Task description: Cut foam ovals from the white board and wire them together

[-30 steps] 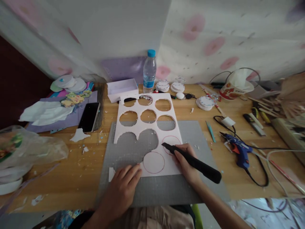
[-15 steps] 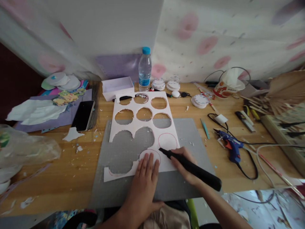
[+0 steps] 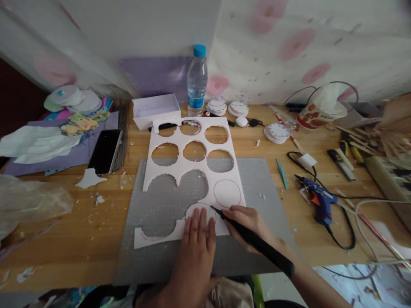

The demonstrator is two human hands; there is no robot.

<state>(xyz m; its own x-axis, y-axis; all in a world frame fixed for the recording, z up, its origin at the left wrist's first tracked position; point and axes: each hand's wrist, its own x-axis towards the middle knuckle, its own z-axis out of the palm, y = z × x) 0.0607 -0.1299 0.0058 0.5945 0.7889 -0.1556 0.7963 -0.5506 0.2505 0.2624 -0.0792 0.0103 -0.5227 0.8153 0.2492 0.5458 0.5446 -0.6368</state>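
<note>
A white foam board (image 3: 221, 222) with several round holes lies on a grey cutting mat (image 3: 260, 179). Two red-outlined circles show near its right side and front edge. My left hand (image 3: 196, 244) lies flat, fingers stretched over the front circle, pressing on the board. My right hand (image 3: 248, 224) is wrapped round a black pen-shaped cutter (image 3: 266, 248). The cutter's thin tip touches the board at the upper right of that circle, just beside my left fingertips. Ragged edges line the cut holes.
A water bottle (image 3: 197, 83) and an open white box (image 3: 156, 109) stand behind the board. To the left lies a phone (image 3: 105, 150). Tweezers (image 3: 281, 174) and a blue glue gun (image 3: 319, 197) with its cord are on the right. Foam scraps (image 3: 91, 177) are scattered about.
The cutter's tip has moved slightly along the circle's outline, toward my left fingers, and my right hand has shifted with it. My left hand stays pressed on the board. The camera view has shifted slightly.
</note>
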